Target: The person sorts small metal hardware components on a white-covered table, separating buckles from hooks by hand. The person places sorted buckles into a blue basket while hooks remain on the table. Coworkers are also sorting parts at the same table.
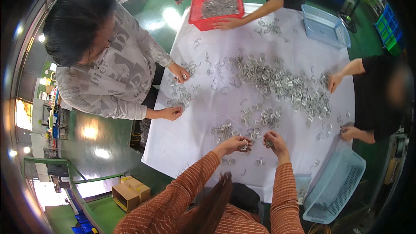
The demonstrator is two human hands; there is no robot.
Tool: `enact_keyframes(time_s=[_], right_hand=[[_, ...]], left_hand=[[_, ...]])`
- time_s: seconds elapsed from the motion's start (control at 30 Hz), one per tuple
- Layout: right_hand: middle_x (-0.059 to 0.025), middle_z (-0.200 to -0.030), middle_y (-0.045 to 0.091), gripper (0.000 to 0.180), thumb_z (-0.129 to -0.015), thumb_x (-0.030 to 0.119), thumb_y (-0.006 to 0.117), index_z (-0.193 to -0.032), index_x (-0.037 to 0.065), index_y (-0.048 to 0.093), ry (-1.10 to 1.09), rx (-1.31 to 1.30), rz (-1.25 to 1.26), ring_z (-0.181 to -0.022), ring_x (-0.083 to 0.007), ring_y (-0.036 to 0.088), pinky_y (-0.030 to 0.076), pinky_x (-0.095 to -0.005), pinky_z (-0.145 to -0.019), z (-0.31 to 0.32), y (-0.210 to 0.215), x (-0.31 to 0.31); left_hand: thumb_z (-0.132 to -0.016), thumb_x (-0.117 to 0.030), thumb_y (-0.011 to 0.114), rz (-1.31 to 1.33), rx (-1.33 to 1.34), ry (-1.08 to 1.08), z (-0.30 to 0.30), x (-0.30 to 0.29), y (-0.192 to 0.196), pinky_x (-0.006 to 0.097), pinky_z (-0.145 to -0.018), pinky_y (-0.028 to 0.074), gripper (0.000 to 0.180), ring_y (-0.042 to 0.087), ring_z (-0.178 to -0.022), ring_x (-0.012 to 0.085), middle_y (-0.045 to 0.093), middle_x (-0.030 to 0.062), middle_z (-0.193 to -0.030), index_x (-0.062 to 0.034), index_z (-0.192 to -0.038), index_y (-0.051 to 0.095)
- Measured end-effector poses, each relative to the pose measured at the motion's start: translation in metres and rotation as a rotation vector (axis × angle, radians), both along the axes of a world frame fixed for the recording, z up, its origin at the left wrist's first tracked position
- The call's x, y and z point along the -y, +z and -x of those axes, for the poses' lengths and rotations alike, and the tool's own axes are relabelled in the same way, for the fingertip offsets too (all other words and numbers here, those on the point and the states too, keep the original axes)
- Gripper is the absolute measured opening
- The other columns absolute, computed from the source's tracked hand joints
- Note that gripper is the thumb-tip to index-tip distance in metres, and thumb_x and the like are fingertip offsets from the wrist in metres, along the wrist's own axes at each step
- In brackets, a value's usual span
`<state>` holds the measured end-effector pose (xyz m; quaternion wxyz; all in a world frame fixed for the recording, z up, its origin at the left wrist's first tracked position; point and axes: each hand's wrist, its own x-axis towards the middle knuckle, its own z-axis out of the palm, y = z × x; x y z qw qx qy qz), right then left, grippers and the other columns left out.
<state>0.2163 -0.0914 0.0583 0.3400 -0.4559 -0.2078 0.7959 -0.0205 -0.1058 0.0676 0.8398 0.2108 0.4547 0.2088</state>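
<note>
My left hand [234, 144] is closed, with small silver looped metal pieces [244, 145] between its fingers. Close to its right, my right hand [278, 144] is also closed, pinching one or more similar pieces whose outline is partly hidden by the fingers. Both hands hover over or rest at the near side of a white-covered table [190, 134]; which one I cannot tell. Just beyond my hands lie small heaps of the pieces [224, 131]. A larger heap of metal pieces [281, 82] stretches across the table's middle towards the right.
A blue basket [342, 182] stands at the near right, and a pale blue tray [325, 26] at the far right corner. Co-workers' hands [172, 112] handle pieces at left and right. At the back, another person's hand touches a red basket [195, 13] filled with metal pieces.
</note>
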Motion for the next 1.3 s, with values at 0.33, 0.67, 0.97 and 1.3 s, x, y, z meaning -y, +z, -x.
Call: enact_keyframes(time_s=[0.33,0.67,0.97,1.3], right_hand=[[-0.0092,-0.099,0.061,0.03,-0.074,0.021,0.067,-0.101,0.014,0.057,0.569,1.475,-0.809,-0.085,-0.0311,0.06,0.047,-0.0423,-0.071,0.062,-0.029,-0.127],[0.0004,-0.086,0.06,0.019,-0.082,0.022,0.059,-0.096,0.01,0.056,-0.032,-0.073,-0.1,-0.069,-0.0108,0.058,0.039,-0.023,-0.048,0.025,0.019,-0.101],[-0.0083,-0.077,0.063,0.026,-0.076,0.027,0.066,-0.088,0.005,0.058,0.325,0.955,-0.445,-0.067,-0.0189,0.061,0.047,-0.0323,-0.056,0.064,-0.02,-0.136],[-0.0081,-0.082,0.063,0.03,-0.075,0.025,0.067,-0.097,0.007,0.058,0.545,1.039,-0.549,-0.075,-0.0201,0.061,0.046,-0.0357,-0.062,0.073,-0.028,-0.118]], left_hand=[[-0.088,-0.022,0.051,-0.637,-0.732,-0.27,0.026,-0.026,0.003,0.028,-0.078,0.048,0.034,0.063,-0.091,0.0169,0.066,0.0063,-0.101,-0.0129,-0.12,0.055],[-0.087,-0.019,0.055,-0.06,-0.087,0.228,0.061,-0.074,-0.007,0.033,-0.071,0.053,0.019,0.06,-0.086,0.0186,0.059,0.0071,-0.097,-0.0051,-0.1,0.057],[-0.073,-0.033,0.068,-0.761,-1.144,-0.134,0.008,-0.114,-0.016,0.035,-0.058,0.044,0.035,0.057,-0.062,0.0233,0.061,0.0102,-0.069,-0.0021,-0.086,0.061],[-0.073,-0.021,0.07,-0.753,-0.994,-0.194,0.003,-0.088,-0.045,0.032,-0.063,0.047,0.023,0.06,-0.072,0.0219,0.062,0.0106,-0.081,-0.0052,-0.086,0.06]])
